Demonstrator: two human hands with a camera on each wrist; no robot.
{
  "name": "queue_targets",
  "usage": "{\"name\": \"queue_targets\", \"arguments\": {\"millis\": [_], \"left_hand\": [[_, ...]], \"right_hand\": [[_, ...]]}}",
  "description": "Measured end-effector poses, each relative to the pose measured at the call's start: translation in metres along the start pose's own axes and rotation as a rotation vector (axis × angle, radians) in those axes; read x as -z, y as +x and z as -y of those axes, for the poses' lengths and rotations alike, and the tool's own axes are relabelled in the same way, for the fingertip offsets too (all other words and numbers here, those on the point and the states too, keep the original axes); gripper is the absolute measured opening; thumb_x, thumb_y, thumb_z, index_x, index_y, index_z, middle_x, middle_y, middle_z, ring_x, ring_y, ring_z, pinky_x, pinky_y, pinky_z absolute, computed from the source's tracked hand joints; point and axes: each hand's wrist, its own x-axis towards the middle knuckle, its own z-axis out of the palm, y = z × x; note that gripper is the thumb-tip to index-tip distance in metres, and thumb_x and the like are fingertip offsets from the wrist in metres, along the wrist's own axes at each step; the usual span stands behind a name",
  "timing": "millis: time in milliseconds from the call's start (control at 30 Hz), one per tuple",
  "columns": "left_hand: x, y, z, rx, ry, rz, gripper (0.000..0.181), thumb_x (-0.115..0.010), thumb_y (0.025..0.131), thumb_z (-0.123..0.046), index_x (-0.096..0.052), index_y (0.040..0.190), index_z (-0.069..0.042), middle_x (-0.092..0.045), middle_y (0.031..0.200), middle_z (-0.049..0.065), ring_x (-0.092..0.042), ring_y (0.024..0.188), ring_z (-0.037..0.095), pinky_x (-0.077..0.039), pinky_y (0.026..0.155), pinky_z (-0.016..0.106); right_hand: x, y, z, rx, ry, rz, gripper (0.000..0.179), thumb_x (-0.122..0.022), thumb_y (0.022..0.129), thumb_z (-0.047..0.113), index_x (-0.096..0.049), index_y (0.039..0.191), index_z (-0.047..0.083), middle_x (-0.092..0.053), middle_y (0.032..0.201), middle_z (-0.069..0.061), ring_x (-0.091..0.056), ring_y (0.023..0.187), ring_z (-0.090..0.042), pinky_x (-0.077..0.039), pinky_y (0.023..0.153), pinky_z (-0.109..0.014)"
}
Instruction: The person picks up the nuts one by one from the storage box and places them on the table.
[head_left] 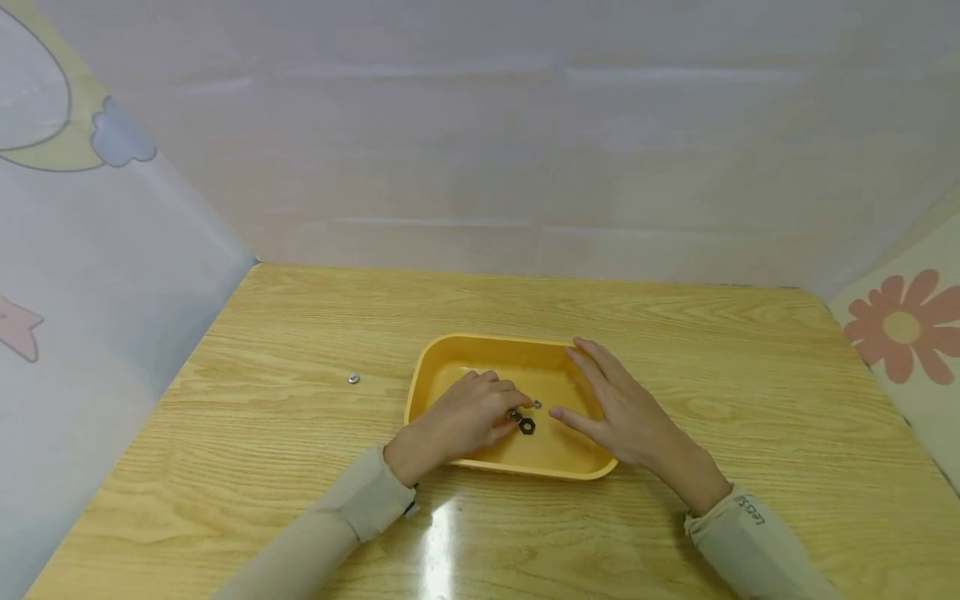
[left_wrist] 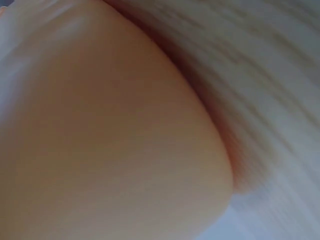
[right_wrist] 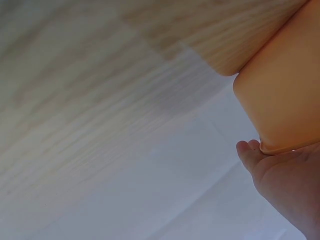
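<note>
A yellow tray (head_left: 517,467) stands on the table, with several metal nuts on its floor. My left hand (head_left: 468,412) reaches in over the left side; its thumb and index finger pinch a small metal nut (head_left: 513,414), partly hidden by the fingers. A dark hex nut (head_left: 527,426) lies against those fingertips, and a smaller nut (head_left: 537,404) lies just right of them. My right hand (head_left: 626,412) rests at the tray's right rim, thumb inside and fingers spread along the edge. The right wrist view shows this hand (right_wrist: 285,182) at the orange-looking tray wall (right_wrist: 285,105).
A small silvery round piece (head_left: 353,378) lies on the wooden table (head_left: 300,467) left of the tray. A pale covered wall (head_left: 525,167) rises behind the table, with patterned side walls left and right. Only tray wall (left_wrist: 110,130) and table fill the left wrist view.
</note>
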Motion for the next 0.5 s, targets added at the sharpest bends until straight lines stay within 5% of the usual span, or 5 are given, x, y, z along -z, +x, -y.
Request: {"name": "queue_targets", "arguments": {"millis": [500], "left_hand": [[0.0026, 0.0012, -0.0032, 0.035, 0.022, 0.096, 0.025, -0.071, 0.093, -0.024, -0.073, 0.117, -0.018, -0.068, 0.121, -0.002, -0.062, 0.111, 0.018, -0.053, 0.092, 0.034]], "right_hand": [[-0.0005, 0.0000, 0.0000, -0.001, 0.005, -0.002, 0.089, -0.058, 0.093, 0.059, -0.026, 0.156, 0.005, -0.018, 0.165, -0.014, -0.022, 0.150, -0.040, -0.030, 0.115, -0.061]]}}
